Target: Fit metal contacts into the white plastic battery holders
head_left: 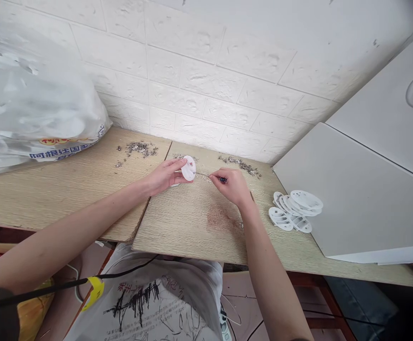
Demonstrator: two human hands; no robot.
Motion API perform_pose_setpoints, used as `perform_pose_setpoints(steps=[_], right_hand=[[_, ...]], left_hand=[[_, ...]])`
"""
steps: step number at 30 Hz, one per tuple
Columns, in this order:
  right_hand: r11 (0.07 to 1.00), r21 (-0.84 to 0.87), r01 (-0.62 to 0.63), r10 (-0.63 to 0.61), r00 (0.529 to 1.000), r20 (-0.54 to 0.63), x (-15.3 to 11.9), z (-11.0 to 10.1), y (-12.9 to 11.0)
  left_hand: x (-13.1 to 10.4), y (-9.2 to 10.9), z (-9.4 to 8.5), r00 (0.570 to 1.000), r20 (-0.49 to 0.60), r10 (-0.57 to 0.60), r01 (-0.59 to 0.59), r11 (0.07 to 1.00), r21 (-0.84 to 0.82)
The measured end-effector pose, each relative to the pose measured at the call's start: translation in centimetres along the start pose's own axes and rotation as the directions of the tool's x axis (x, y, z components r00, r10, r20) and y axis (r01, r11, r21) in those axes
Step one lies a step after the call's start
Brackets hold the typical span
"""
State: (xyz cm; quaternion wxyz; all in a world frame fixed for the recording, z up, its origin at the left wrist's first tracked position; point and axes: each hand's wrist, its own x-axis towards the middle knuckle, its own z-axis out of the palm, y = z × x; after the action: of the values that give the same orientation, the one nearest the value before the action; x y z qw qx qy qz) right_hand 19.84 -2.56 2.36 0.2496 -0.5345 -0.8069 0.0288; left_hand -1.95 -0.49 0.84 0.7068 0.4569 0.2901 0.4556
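My left hand (166, 177) holds a white round disc (188, 168) by its left edge, tilted up above the wooden table (188, 222). In my right hand (230, 183), closed around its dark handle, is a thin tool (202, 174) whose tip reaches the right side of the disc. A small reddish mark shows on the disc's face. Small metal parts (241, 166) lie in a strip behind my right hand, and lighter small pieces lie on the table behind and beneath the disc.
White round discs (295, 208) are piled at the right, beside a large white panel (366, 194). Another heap of metal parts (141, 149) lies at the left rear. A full plastic bag (43, 94) stands far left, against the brick-patterned wall (192, 71).
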Motion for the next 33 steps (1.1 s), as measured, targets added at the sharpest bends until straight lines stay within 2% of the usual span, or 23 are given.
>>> perform_pose_setpoints(steps=[7, 18, 33], right_hand=[[1.000, 0.005, 0.023, -0.023, 1.000, 0.012, -0.01, 0.22, -0.02], [1.000, 0.007, 0.007, -0.007, 1.000, -0.021, 0.00, -0.07, 0.13], [1.000, -0.015, 0.024, -0.024, 1.000, 0.007, 0.03, 0.29, -0.21]], left_hand=[[-0.12, -0.20, 0.28, 0.999, 0.044, -0.015, 0.013, 0.999, 0.040], [-0.08, 0.00, 0.02, 1.000, 0.019, 0.000, -0.001, 1.000, 0.026], [0.13, -0.51, -0.14, 0.997, 0.071, -0.007, 0.003, 0.999, 0.050]])
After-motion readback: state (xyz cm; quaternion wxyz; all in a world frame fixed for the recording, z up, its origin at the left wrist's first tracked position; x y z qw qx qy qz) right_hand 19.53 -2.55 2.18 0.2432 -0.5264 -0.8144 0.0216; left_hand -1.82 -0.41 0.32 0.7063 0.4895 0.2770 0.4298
